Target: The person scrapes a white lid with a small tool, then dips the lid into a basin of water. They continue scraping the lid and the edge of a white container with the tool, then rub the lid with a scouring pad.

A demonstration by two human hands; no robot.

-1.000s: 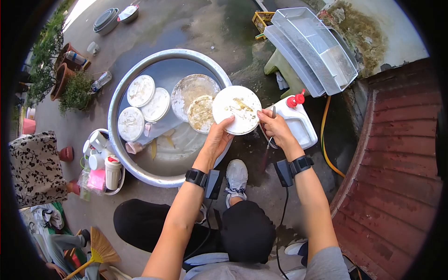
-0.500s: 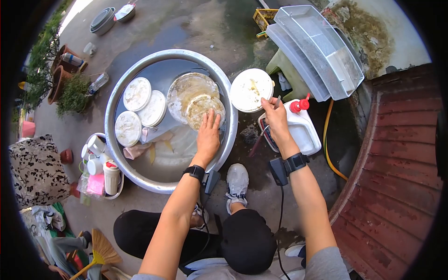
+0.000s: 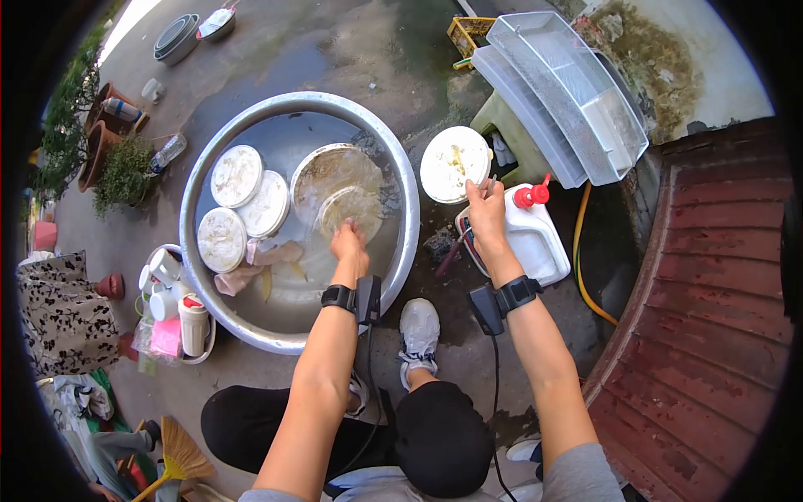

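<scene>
Two separate lids at hand: pinching round white lid with yellow-brown stains (image 3: 456,164) at its lower edge between thumb and fingertip of right hand (image 3: 489,213), and reaching left hand (image 3: 347,243) down to smaller round submerged lid (image 3: 350,213) in wide silver metal basin (image 3: 409,217). Holding first lid outside basin rim, near pale green plastic stool (image 3: 510,125) bearing clear plastic bins (image 3: 577,100). Also holding slim tool with dark reddish end (image 3: 452,253) in right hand, pointing that end toward wet ground. Bending left fingers at lower edge of submerged lid, slightly apart; not being able to tell through rippling water whether gripping or only touching. Seeing larger round stained lid (image 3: 318,171) partly beneath smaller one. Counting three white round lids (image 3: 236,176) grouped at left side of basin, just beside crumpled pink cloth (image 3: 280,253) and yellow strips (image 3: 266,284). Noting white plastic jug with red pump top (image 3: 539,243) upright or lying, not being able to tell which, close below right hand, with yellow hose (image 3: 581,259) beyond. Observing white mugs (image 3: 165,268) and white tumbler with red-marked lid (image 3: 193,326) in a tub just outside basin at left.
</scene>
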